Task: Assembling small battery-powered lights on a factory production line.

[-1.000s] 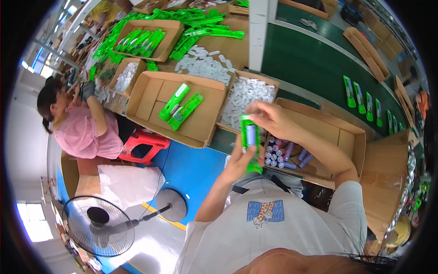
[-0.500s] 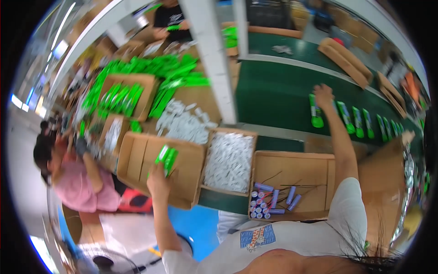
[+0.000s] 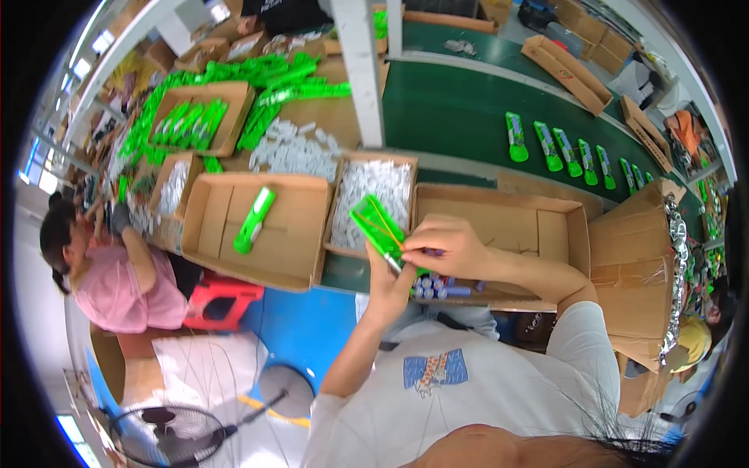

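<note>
Leaning toward the worktop at far left, a co-worker in pink point(image 3: 117, 285) sits beside a red stool seat's edge point(image 3: 222, 296); past that shoulder, a shallow cardboard box point(image 3: 242, 117) holds a batch of green pieces point(image 3: 191, 121), with loose green ones heaped around it; a spread of white pieces point(image 3: 292, 152) lies just right of these.

Nearer to me sits a larger cardboard box point(image 3: 292, 261), a single green housing point(image 3: 253, 221) slanting across its floor; beside it stands a box full of small white parts point(image 3: 382, 179).

In front of that box, the left hand point(image 3: 384, 292) holds up an open green casing point(image 3: 365, 212), tilted, its fingers wrapped around the lower end; orange wires point(image 3: 384, 222) cross the casing, and the right hand point(image 3: 449, 249) has its fingers pinching the wires near that same end; a bit of purple shows there, too small to make out.

Under the right forearm, purple cylinders point(image 3: 441, 290) cluster in another cardboard box point(image 3: 499, 218); beyond, a row of green units point(image 3: 569, 152) lies along a dark green surface point(image 3: 452, 105); a tall carton point(image 3: 632, 265) stands rightmost.
</note>
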A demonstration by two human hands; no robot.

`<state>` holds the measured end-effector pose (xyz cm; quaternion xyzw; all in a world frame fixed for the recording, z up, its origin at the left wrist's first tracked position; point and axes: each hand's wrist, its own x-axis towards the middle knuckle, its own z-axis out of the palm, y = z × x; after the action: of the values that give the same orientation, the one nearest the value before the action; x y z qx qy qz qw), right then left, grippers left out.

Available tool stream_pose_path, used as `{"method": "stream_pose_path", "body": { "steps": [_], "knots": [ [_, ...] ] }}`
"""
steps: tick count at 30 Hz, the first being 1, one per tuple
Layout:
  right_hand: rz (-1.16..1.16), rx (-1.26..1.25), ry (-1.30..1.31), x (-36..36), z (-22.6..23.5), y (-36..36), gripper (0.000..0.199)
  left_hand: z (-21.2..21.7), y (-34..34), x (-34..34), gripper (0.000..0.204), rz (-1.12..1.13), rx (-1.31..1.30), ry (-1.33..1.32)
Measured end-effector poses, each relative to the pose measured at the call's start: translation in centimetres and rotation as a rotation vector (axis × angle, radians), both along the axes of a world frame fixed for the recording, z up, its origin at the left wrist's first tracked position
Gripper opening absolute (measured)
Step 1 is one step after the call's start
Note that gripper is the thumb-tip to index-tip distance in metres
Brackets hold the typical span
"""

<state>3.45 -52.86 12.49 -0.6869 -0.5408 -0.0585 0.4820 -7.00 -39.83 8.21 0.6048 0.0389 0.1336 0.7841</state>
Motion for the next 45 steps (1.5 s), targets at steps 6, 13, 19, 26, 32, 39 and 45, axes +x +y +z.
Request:
{"method": "stream_pose_path", "body": {
  "steps": [6,13,19,26,32,39,45],
  "knots": [
    [0.117,0.003,0.980,-1.1,-1.7,0.5,0.016,1.1,-0.8,-0.9,0.053,0.071,-0.450,-0.042],
    [0.045,-0.141,0.415,-1.3,-1.1,0.8,0.010,-0.4,-0.2,-1.6,0.057,0.105,-0.398,-0.009],
    [0.044,-0.081,0.103,-1.3,-1.2,1.1,0.011,-0.5,0.0,-1.5,0.060,0.100,-0.169,-0.005],
    [-0.063,-0.003,0.599,0.1,-2.6,0.9,0.007,0.9,0.2,-1.6,0.060,0.079,-0.391,0.056],
    [-0.011,-0.069,0.217,-1.5,-1.4,0.7,0.013,-0.4,-0.2,-1.3,0.059,0.083,-0.261,0.018],
    [0.003,-0.018,0.162,-1.8,-1.6,0.6,0.019,-1.5,-0.5,-1.1,0.062,0.088,-0.075,-0.033],
    [0.137,-0.060,0.658,-0.1,-2.8,-0.4,0.006,0.4,-0.5,-1.5,0.063,0.209,-0.267,-0.046]
  ]
}}
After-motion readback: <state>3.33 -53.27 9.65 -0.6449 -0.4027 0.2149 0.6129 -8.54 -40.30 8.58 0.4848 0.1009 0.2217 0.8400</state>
